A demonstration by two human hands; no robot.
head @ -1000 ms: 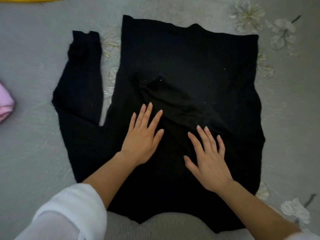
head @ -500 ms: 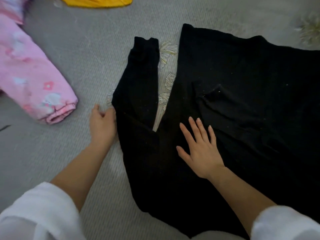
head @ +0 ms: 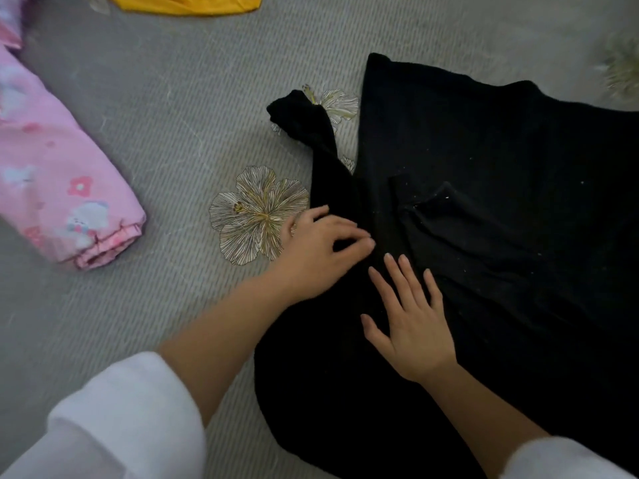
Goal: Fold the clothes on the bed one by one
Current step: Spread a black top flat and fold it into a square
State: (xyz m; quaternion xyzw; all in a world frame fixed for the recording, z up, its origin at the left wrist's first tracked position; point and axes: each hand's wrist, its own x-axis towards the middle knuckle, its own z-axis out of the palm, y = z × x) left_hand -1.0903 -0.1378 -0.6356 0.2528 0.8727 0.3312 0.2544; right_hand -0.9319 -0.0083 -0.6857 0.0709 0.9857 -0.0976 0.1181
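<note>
A black long-sleeved sweater (head: 484, 202) lies spread on the grey bed cover, filling the right half of the view. Its left sleeve (head: 311, 133) runs up from the body, its cuff lying by a printed flower. My left hand (head: 321, 250) grips the sleeve near the shoulder, fingers curled into the black cloth. Just right of it, my right hand (head: 411, 323) presses flat on the sweater's body with the fingers spread. The other sleeve lies folded across the sweater's middle (head: 460, 223).
A pink flowered garment (head: 62, 188) lies at the left edge. A yellow garment (head: 186, 3) shows at the top edge. The grey bed cover (head: 173, 115) has large flower prints (head: 256, 216).
My left hand went from the sleeve's outer edge onto the sleeve, gripped it and drew it in toward the body, uncovering a printed flower. My right hand stayed flat on the sweater.
</note>
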